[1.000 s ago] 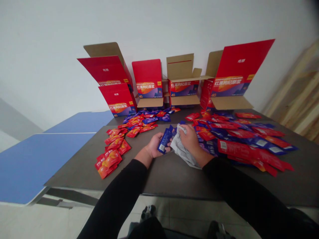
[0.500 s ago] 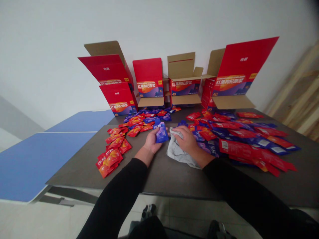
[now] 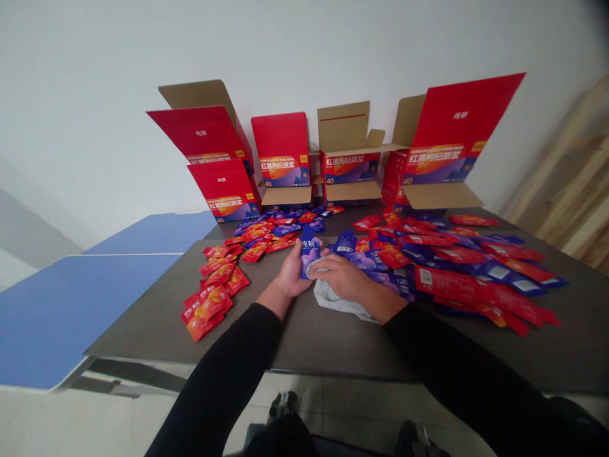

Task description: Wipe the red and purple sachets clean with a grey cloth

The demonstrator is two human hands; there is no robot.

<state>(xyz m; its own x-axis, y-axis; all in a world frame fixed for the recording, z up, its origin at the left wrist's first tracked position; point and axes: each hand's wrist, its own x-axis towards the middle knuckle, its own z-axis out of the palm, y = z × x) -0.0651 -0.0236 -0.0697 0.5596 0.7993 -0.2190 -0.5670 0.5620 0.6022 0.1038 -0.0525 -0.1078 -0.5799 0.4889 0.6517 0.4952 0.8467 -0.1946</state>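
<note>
My left hand (image 3: 292, 273) grips a blue-purple pouch (image 3: 308, 249) upright by its side, above the middle of the table. A pale grey cloth (image 3: 335, 298) is bunched in my right hand (image 3: 346, 277), and its front fold lies against the lower right part of the pouch. The rest of the cloth hangs down to the tabletop. Just right of the cloth lie more blue pouches (image 3: 375, 260). A short row of red pouches (image 3: 212, 301) lies left of my left hand, joined at the back by a mixed pile (image 3: 271, 231).
Several open red cartons (image 3: 285, 166) stand along the wall at the back of the dark table (image 3: 157, 317). A large heap of red and blue pouches (image 3: 457, 254) covers the right side. A blue table (image 3: 128, 285) adjoins on the left.
My right hand has moved left with the cloth, which now touches and partly covers the pouch. My left hand has turned the pouch more upright.
</note>
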